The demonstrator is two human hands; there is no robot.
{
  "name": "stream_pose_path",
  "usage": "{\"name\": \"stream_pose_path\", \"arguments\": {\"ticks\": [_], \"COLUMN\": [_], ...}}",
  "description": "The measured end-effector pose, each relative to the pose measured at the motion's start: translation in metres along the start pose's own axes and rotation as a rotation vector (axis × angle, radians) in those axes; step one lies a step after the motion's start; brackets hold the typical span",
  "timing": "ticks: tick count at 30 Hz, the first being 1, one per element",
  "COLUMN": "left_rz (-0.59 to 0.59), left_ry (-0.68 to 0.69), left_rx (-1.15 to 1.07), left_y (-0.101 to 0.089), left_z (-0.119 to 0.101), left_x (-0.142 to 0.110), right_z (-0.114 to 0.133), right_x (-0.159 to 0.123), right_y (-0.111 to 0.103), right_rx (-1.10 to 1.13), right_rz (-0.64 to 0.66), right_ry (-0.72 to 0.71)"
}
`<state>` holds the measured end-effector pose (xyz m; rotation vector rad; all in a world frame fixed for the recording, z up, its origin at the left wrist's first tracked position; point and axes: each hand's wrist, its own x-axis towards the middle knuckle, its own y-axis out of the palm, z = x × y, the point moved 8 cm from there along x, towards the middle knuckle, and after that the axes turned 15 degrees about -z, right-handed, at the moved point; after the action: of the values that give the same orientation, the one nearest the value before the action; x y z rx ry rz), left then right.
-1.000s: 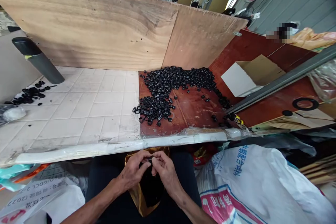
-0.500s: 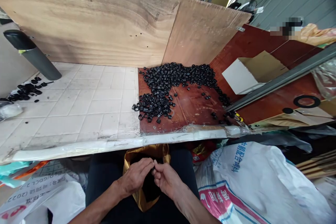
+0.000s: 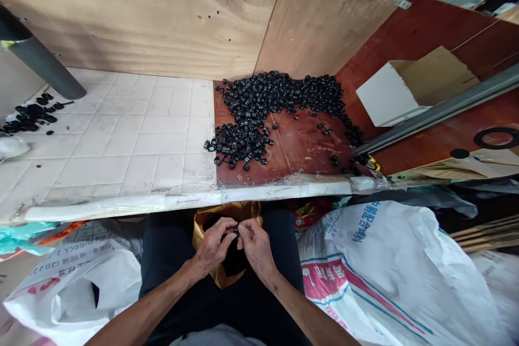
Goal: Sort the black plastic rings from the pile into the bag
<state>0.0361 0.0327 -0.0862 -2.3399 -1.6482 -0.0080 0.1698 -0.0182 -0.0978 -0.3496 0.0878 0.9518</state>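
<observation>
Between my fingertips is a small black ring-like part (image 3: 235, 230); its exact form is partly covered by the fingers. My left hand (image 3: 215, 243) pinches it from the left, and my right hand (image 3: 255, 246) grips it from the other side. Both hands are above the mouth of a gold-yellow bag (image 3: 222, 279) held between my knees, its inside dark. Beyond the table edge, a heap of small black rings (image 3: 259, 102) lies on a red-brown board (image 3: 295, 146), with a looser cluster spilling toward me.
A white padded table edge (image 3: 162, 203) runs in front of my knees. White woven sacks (image 3: 389, 259) stand at both sides. An open carton (image 3: 389, 92) sits at right behind a metal bar (image 3: 441, 112). A grey cylinder (image 3: 52, 67) and black pieces (image 3: 32, 116) are at left.
My view has tilted down, so the table sits higher in the picture. The hands stay together over the bag, and the black part between their fingertips now shows more clearly.
</observation>
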Motion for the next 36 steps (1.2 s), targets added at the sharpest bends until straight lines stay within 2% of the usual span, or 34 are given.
{"name": "stream_pose_path", "arguments": {"ticks": [3, 7, 9, 11, 13, 14, 16, 17, 20, 23, 26, 30, 32, 36], "left_rz": [0.013, 0.076, 0.132, 0.218, 0.279, 0.270, 0.115, 0.012, -0.259, -0.323, -0.307, -0.333, -0.339, -0.313], "left_ry": [0.204, 0.494, 0.556, 0.531, 0.481, 0.473, 0.430, 0.387, 0.240, 0.198, 0.231, 0.285, 0.287, 0.324], "left_rx": [0.131, 0.229, 0.247, 0.259, 0.290, 0.305, 0.333, 0.349, 0.443, 0.575, 0.663, 0.555, 0.447, 0.305], "left_y": [0.005, 0.006, 0.002, -0.003, -0.009, -0.013, -0.024, -0.029, -0.035, -0.025, -0.019, -0.029, -0.036, -0.040], "left_z": [0.007, 0.010, 0.004, -0.009, -0.028, -0.041, -0.061, -0.067, -0.066, -0.056, -0.046, -0.041, -0.041, -0.045], "left_x": [-0.013, -0.025, -0.024, -0.018, -0.006, 0.003, 0.034, 0.053, 0.112, 0.157, 0.177, 0.169, 0.159, 0.147], "right_z": [-0.019, -0.040, -0.040, -0.028, 0.005, 0.029, 0.075, 0.093, 0.126, 0.130, 0.121, 0.114, 0.112, 0.112], "right_x": [-0.003, -0.014, -0.016, -0.006, 0.016, 0.030, 0.054, 0.066, 0.101, 0.124, 0.129, 0.130, 0.133, 0.135], "right_y": [0.008, 0.023, 0.022, 0.011, -0.008, -0.018, -0.032, -0.034, -0.017, 0.010, 0.023, 0.008, 0.003, 0.006], "right_rx": [0.134, 0.299, 0.268, 0.111, -0.099, -0.173, -0.244, -0.279, -0.358, -0.478, -0.524, -0.302, -0.163, 0.015], "right_rz": [0.010, 0.136, 0.188, 0.195, 0.112, 0.021, -0.135, -0.197, -0.222, -0.190, -0.178, -0.244, -0.199, -0.044], "right_ry": [0.211, 0.569, 0.609, 0.461, 0.129, -0.077, -0.406, -0.526, -0.750, -0.819, -0.833, -0.744, -0.675, -0.543]}}
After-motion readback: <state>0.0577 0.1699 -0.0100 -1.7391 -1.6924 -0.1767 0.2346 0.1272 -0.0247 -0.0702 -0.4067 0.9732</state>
